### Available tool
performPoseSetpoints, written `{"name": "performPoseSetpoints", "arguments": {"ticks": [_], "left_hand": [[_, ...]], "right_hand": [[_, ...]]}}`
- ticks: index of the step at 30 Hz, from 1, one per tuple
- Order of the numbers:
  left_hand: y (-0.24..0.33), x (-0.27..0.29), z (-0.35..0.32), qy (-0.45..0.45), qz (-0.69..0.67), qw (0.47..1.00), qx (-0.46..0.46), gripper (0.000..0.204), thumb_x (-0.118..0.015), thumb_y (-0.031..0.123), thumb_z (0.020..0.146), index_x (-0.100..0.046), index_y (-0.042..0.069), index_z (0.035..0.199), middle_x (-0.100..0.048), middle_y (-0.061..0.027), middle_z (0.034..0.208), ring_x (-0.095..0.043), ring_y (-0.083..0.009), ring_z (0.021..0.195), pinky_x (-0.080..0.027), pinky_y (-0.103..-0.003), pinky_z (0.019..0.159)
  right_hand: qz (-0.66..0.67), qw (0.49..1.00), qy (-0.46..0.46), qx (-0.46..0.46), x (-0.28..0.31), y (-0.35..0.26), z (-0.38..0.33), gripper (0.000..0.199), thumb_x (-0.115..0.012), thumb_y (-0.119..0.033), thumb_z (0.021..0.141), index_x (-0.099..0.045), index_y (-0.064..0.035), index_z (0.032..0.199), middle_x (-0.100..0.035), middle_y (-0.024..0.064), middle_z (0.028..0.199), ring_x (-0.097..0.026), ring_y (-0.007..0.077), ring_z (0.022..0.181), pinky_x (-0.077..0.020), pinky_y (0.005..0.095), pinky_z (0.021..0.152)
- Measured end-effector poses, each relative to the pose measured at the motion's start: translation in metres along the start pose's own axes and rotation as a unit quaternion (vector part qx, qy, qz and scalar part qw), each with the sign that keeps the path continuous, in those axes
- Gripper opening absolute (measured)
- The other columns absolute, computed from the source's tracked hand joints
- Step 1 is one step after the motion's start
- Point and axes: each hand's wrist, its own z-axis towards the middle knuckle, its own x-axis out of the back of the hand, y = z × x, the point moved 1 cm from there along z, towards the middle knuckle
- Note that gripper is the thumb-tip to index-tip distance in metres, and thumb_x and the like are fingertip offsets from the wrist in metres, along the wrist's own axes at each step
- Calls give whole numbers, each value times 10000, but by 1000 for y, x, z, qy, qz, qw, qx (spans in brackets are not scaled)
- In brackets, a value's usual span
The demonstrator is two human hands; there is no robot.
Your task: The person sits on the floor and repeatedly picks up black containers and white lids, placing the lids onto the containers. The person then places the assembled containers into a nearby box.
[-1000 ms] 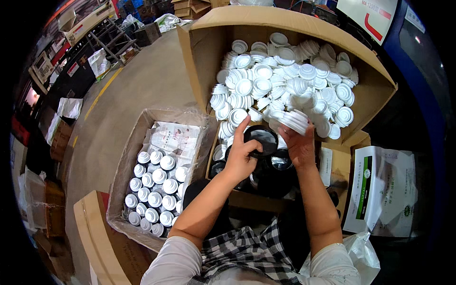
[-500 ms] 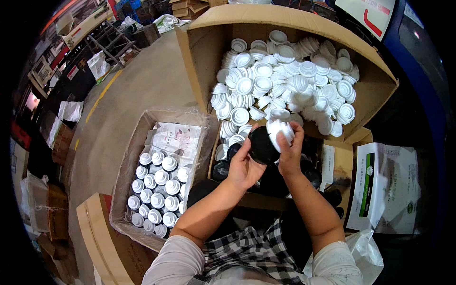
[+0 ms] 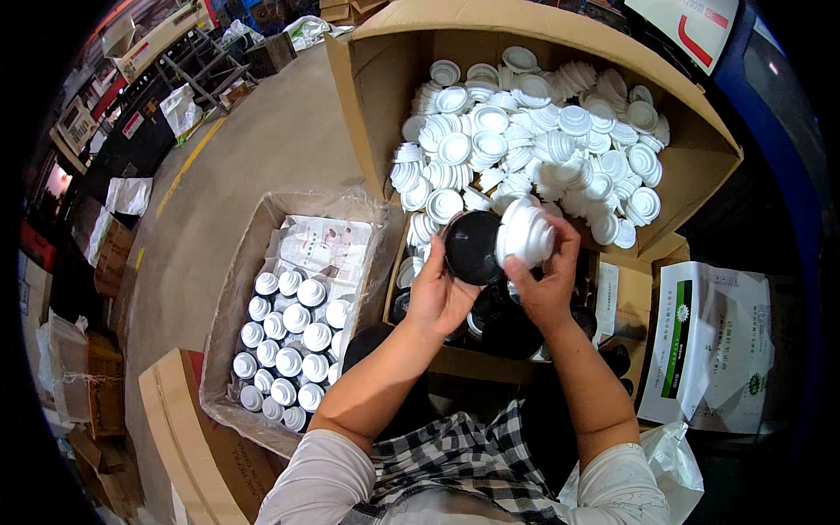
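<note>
My left hand (image 3: 435,296) is closed around a round black container (image 3: 472,248). My right hand (image 3: 553,278) grips a white stepped cap (image 3: 526,234) by its side, with the thumb at its lower edge. The cap sits sideways against the container's right end; whether it is fastened cannot be made out. Just beyond both hands lies a heap of loose white caps (image 3: 490,145) in a large cardboard box (image 3: 367,114). Below the hands, more black containers (image 3: 512,331) sit in a lower box, partly hidden by my hands and arms.
At left stands a plastic-lined box (image 3: 229,324) with rows of white-capped pieces (image 3: 289,360) and a printed sheet (image 3: 322,248). A cardboard flap (image 3: 188,437) rises near my left arm. A white printed bag (image 3: 713,346) lies at right. Concrete floor (image 3: 262,131) stretches beyond the boxes.
The white cap has tilted and its stepped end now points more to the right. My right hand has shifted slightly right, its fingers around the cap's side. The left hand still holds the container.
</note>
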Motion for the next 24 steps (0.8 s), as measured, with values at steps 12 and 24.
{"name": "performPoseSetpoints", "arguments": {"ticks": [12, 24], "left_hand": [[-8, -14, -8, -11, 186, 975, -119, 498, -359, 345, 936, -267, 55, 1331, -384, -122, 1304, -407, -241, 1190, -351, -377, 990], [-13, -4, -10, 3, 259, 950, -174, 564, -580, 204, 843, -290, 42, 1299, -403, -123, 1257, -426, -222, 1148, -373, -344, 960]], "right_hand": [[-82, 991, -53, 91, -18, -7, -10, 763, -830, -176, 552, -369, -81, 1153, -450, 194, 1244, -491, 291, 1111, -415, 370, 904], [-91, 989, -78, 89, -22, 0, -10, 712, -818, -163, 573, -369, -82, 1120, -435, 209, 1248, -479, 318, 1124, -399, 392, 920]]}}
